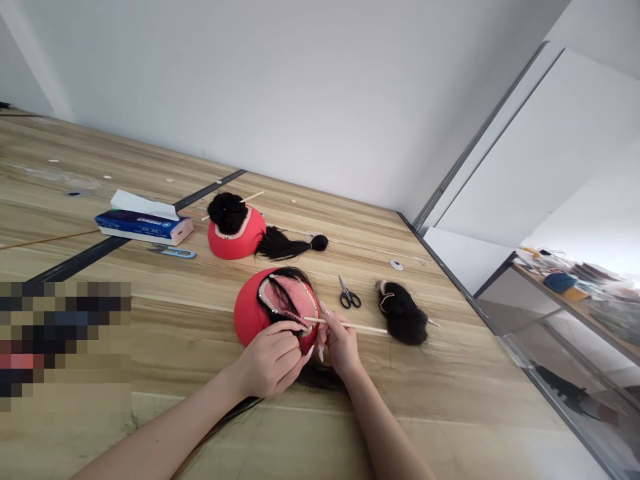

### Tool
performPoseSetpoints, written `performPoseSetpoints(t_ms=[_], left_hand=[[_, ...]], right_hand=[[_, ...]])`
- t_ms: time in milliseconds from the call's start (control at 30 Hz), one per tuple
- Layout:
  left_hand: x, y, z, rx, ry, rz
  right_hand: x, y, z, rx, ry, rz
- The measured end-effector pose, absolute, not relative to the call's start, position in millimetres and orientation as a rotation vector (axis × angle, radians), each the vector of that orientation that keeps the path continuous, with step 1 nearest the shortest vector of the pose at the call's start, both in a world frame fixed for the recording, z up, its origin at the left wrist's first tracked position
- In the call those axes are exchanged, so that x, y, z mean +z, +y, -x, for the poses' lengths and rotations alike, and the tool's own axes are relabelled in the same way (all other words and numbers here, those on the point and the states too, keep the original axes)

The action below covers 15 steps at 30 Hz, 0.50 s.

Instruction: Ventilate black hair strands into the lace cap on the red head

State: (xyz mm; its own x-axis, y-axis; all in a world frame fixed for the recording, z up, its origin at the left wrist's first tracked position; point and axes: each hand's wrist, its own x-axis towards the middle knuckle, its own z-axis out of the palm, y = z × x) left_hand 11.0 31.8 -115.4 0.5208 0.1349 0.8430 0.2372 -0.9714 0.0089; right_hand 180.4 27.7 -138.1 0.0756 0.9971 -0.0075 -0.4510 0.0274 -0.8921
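A red dome-shaped block (249,309) sits on the table, with a pale-edged mesh hairpiece base (289,293) pinned over it. Loose black hair (280,293) lies across the mesh and trails below my hands. My left hand (275,360) is closed at the near rim, its fingers pinching black hair against the block. In my right hand (340,343) is a thin wooden stick (363,328), gripped between thumb and fingers. The stick points left, its end touching or close to the mesh edge near my left fingers; its very tip is too small to make out.
Behind stands a second red block (233,247) with bundled black hair and another stick. Scissors (349,295) and a black hair bundle (405,313) lie to the right. A tied hair bundle (295,245), a tissue box (145,225) and a blue cutter (177,252) lie farther back.
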Motion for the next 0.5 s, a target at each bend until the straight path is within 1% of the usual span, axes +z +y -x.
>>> performPoseSetpoints(t_ms=[500], left_hand=[[-115.8, 30.1, -11.3, -1.485, -0.320, 2.657]], right_hand=[[-140.1, 28.3, -183.7, 1.393, -0.792, 0.795]])
